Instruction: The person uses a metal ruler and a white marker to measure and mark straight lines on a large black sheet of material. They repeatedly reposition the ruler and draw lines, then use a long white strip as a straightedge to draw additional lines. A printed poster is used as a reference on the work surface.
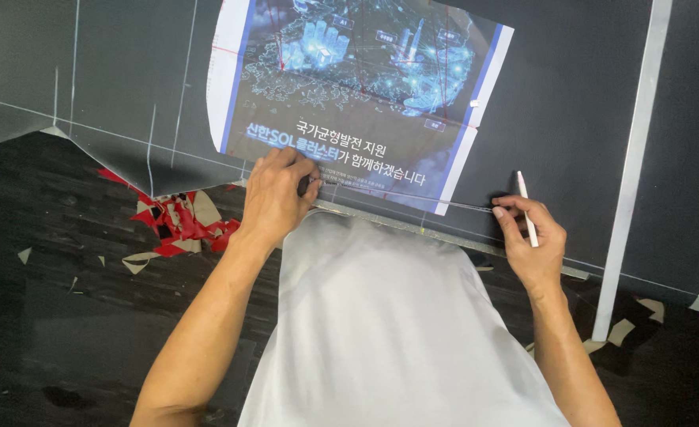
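A thin clear strip (412, 198), perhaps a ruler or a taut line, runs almost level across the lower edge of a blue printed sheet (349, 103), stretched between the two hands. Its left end lies under the left hand (274, 198), whose fingers (306, 170) are curled down and press it against the sheet's bottom edge. Its right end sits at the fingertips of the right hand (531, 237), which pinch it just past the sheet's right corner. The same right hand grips a slim white pen (526, 207) standing nearly upright between thumb and forefinger, tip pointing down. The printed sheet lies tilted on a large dark grey board (570, 103) marked with faint pale lines, and a pale straight bar (630, 174) slants across the board well to the right of the hands. The board rests on a dark wood-grain floor (65, 261). Red and beige paper scraps (179, 221) lie heaped near the left hand, and a few beige offcuts (622, 328) sit below the bar. The person's white shirt (389, 332) fills the lower middle
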